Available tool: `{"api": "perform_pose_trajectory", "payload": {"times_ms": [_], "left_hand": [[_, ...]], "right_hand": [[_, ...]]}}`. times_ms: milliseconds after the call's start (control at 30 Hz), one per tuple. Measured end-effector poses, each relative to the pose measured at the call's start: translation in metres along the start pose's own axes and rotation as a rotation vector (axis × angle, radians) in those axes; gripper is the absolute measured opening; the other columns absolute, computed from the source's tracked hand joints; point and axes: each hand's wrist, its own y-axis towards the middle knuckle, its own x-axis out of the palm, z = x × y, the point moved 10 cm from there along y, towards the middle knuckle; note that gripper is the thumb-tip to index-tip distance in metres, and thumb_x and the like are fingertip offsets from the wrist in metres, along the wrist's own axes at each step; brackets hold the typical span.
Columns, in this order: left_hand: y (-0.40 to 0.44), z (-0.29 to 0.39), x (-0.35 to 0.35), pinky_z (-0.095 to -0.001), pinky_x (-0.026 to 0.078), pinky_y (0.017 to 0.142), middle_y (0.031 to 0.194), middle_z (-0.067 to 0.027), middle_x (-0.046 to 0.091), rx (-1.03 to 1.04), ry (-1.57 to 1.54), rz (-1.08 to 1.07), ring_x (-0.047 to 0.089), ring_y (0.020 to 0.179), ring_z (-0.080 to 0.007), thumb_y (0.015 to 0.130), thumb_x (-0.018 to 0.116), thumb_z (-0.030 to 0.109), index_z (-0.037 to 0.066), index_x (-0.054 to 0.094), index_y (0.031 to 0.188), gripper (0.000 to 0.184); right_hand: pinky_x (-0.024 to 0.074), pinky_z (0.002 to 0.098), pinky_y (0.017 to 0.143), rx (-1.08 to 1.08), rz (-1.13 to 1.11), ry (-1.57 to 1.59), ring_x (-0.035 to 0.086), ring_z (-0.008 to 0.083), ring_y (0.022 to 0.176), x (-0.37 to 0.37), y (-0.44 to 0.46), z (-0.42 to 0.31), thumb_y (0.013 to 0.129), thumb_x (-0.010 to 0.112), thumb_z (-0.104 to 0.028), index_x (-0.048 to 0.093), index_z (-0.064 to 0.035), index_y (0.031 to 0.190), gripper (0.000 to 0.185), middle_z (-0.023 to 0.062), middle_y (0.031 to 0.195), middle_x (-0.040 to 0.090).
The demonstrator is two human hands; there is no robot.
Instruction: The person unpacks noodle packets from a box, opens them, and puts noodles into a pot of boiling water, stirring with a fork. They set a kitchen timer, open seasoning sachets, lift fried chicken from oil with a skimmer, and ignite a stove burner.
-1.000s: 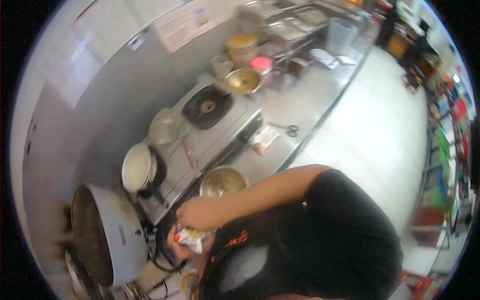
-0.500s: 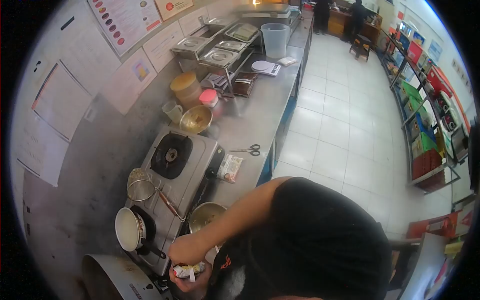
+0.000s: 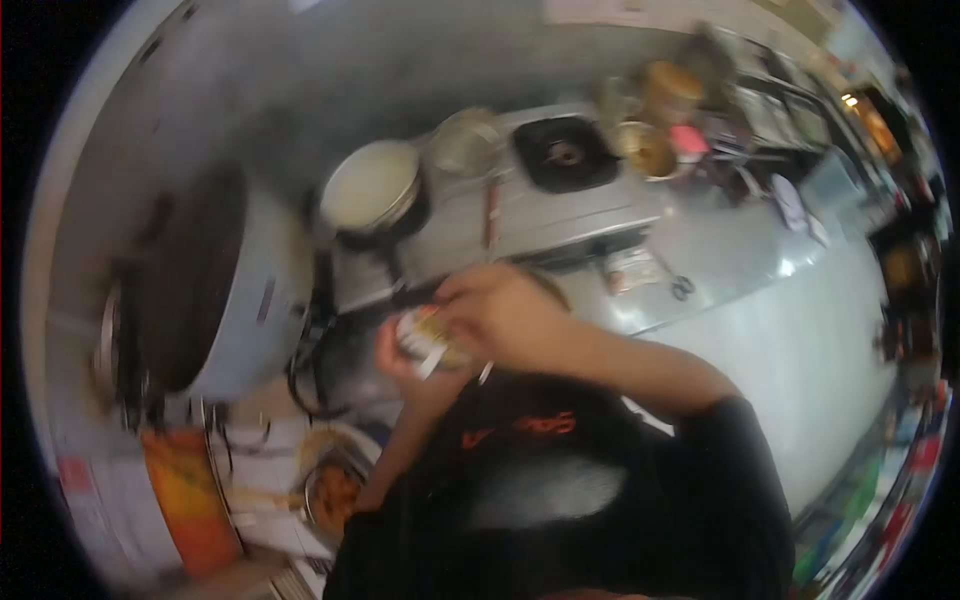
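Observation:
A small white and yellow packet (image 3: 424, 338) is in front of my body, cupped from below by my left hand (image 3: 428, 386), whose fingers curl around its side. My right hand (image 3: 500, 312) reaches over the packet's top, with bent fingers pressed against it; motion blur hides the exact grip. Just past my right hand, the rim of a metal bowl (image 3: 548, 286) shows, mostly covered by the hand and forearm. The gas stove (image 3: 455, 215) lies beyond my hands, bearing a white saucepan (image 3: 372, 188) and a strainer (image 3: 468, 140).
A large metal pot (image 3: 270, 290) stands to the left. At lower left is a pan (image 3: 335, 495) of orange-brown food. Right along the counter (image 3: 735, 255) lie a plastic packet (image 3: 634, 270), scissors (image 3: 682, 288) and a bowl (image 3: 648, 152) near a pink-lidded jar (image 3: 688, 140).
The head view has swung left and down, so the large pot and the pan of food show more. The packet stays in my hands, and my right hand remains over it.

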Motion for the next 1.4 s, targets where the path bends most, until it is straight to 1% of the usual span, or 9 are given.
{"api": "perform_pose_trajectory", "payload": {"times_ms": [367, 433, 600, 900, 967, 1033, 1100, 1133, 1400], "left_hand": [[-0.005, -0.022, -0.003, -0.0387, 0.044, 0.093, 0.119, -0.0174, 0.045, -0.217, -0.336, -0.046, 0.050, 0.111, -0.0255, 0.054, 0.092, 0.017, 0.001, 0.015, 0.136, 0.113], [-0.004, -0.014, -0.013, -0.0397, 0.044, 0.094, 0.119, -0.0178, 0.045, -0.245, -0.016, -0.026, 0.051, 0.111, -0.0262, 0.055, 0.092, 0.019, -0.001, 0.015, 0.135, 0.113], [-0.020, -0.033, -0.007, -0.0456, 0.036, 0.105, 0.134, -0.0230, 0.036, -0.392, -0.074, -0.115, 0.044, 0.121, -0.0330, 0.061, 0.085, 0.011, 0.005, 0.007, 0.139, 0.110], [-0.041, -0.042, -0.016, -0.0450, 0.039, 0.104, 0.135, -0.0193, 0.032, -0.331, -0.307, -0.022, 0.041, 0.122, -0.0290, 0.054, 0.080, 0.000, 0.010, 0.008, 0.138, 0.111], [-0.047, -0.047, -0.021, -0.0422, 0.040, 0.102, 0.136, -0.0178, 0.029, -0.347, -0.133, -0.031, 0.039, 0.124, -0.0280, 0.054, 0.083, 0.003, 0.009, 0.010, 0.138, 0.111], [-0.065, -0.068, -0.020, -0.0415, 0.042, 0.100, 0.134, -0.0180, 0.032, -0.397, -0.110, -0.095, 0.042, 0.121, -0.0279, 0.055, 0.084, 0.004, 0.009, 0.010, 0.138, 0.111], [-0.100, -0.099, -0.013, -0.0402, 0.045, 0.096, 0.129, -0.0183, 0.037, -0.519, -0.088, -0.243, 0.048, 0.114, -0.0277, 0.055, 0.085, 0.006, 0.010, 0.011, 0.137, 0.110], [-0.120, -0.111, -0.010, -0.0395, 0.047, 0.094, 0.127, -0.0185, 0.039, -0.585, -0.082, -0.322, 0.051, 0.110, -0.0275, 0.056, 0.085, 0.007, 0.011, 0.012, 0.137, 0.110], [-0.032, -0.016, 0.006, -0.0364, 0.051, 0.087, 0.130, -0.0200, 0.034, -0.038, -0.245, -0.099, 0.056, 0.104, -0.0262, 0.057, 0.090, 0.015, 0.015, 0.009, 0.137, 0.114]], "right_hand": [[0.0503, 0.0380, 0.070, 0.117, 0.103, 0.227, 0.063, 0.0318, 0.080, -0.005, 0.009, 0.005, 0.077, 0.067, -0.006, 0.063, -0.0027, 0.081, 0.008, 0.0147, 0.090, 0.064], [0.0505, 0.0370, 0.066, 0.156, 0.070, 0.223, 0.064, 0.0317, 0.076, -0.004, 0.007, 0.010, 0.079, 0.067, -0.006, 0.063, -0.0020, 0.083, 0.007, 0.0153, 0.086, 0.065], [0.0483, 0.0279, 0.062, 0.401, 0.426, 0.345, 0.062, 0.0146, 0.069, -0.056, -0.025, 0.057, 0.086, 0.066, -0.008, 0.064, -0.0010, 0.089, 0.008, 0.0096, 0.078, 0.066], [0.0541, 0.0264, 0.065, -0.299, 1.210, -0.160, 0.064, 0.0179, 0.076, -0.212, -0.122, 0.007, 0.089, 0.059, 0.004, 0.058, 0.0029, 0.093, 0.004, 0.0141, 0.088, 0.066], [0.0524, 0.0280, 0.063, 0.021, 1.111, -0.781, 0.064, 0.0211, 0.074, -0.184, -0.148, 0.005, 0.088, 0.059, 0.005, 0.058, -0.0002, 0.085, 0.006, 0.0154, 0.086, 0.066], [0.0502, 0.0317, 0.066, 0.120, 0.844, -0.584, 0.064, 0.0244, 0.074, -0.126, -0.174, 0.063, 0.080, 0.062, 0.007, 0.060, -0.0028, 0.083, 0.011, 0.0162, 0.086, 0.066], [0.0491, 0.0419, 0.083, 0.616, -0.025, -0.538, 0.063, 0.0332, 0.094, -0.020, -0.201, 0.165, 0.075, 0.054, 0.008, 0.064, -0.0041, 0.096, 0.026, 0.0166, 0.096, 0.066], [0.0476, 0.0435, 0.088, 0.805, 0.048, -0.313, 0.060, 0.0368, 0.099, 0.006, -0.243, 0.189, 0.079, 0.048, 0.007, 0.063, -0.0034, 0.102, 0.030, 0.0187, 0.104, 0.063], [0.0469, 0.0402, 0.088, 0.081, 0.038, 0.237, 0.057, 0.0362, 0.107, -0.027, -0.045, -0.003, 0.078, 0.059, 0.007, 0.066, -0.0064, 0.102, 0.029, 0.0173, 0.118, 0.058]]}}
